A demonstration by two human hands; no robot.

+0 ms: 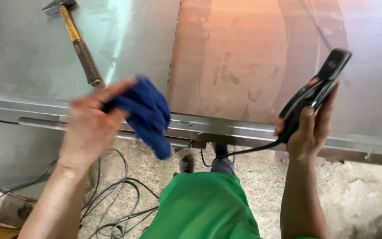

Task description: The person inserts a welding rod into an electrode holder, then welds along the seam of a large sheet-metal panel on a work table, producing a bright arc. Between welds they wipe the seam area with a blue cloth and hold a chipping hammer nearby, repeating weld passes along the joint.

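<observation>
Gripping a bunched blue cloth (147, 114), the person's left hand (89, 128) is raised above the near edge of a large metal sheet (32, 48); the fingers are curled around the cloth's upper end, which they hide, while the loose lower end hangs free over the sheet's steel frame rail (244, 130). The hand and cloth are smeared with motion blur, so the weave and the exact finger positions are hard to make out. The right hand (308, 132) is closed around a black handheld tool (315, 90), thumb across its body and the upper end tilted up and to the right; what kind of tool it is cannot be told. A black cord (244, 151) runs from the tool's lower end toward the person's legs, where its far end is lost.

Beyond the hands, the sheet's right part is rust-toned (244, 53) and marked with dark smudges. A hammer (78, 42) with a yellow and black handle lies on the grey part, its head partly cut off by the top edge. Below, a green garment (204, 206) covers most of the legs, one shoe (185, 163) shows, and tangled cables (116, 203) lie on the gritty floor.
</observation>
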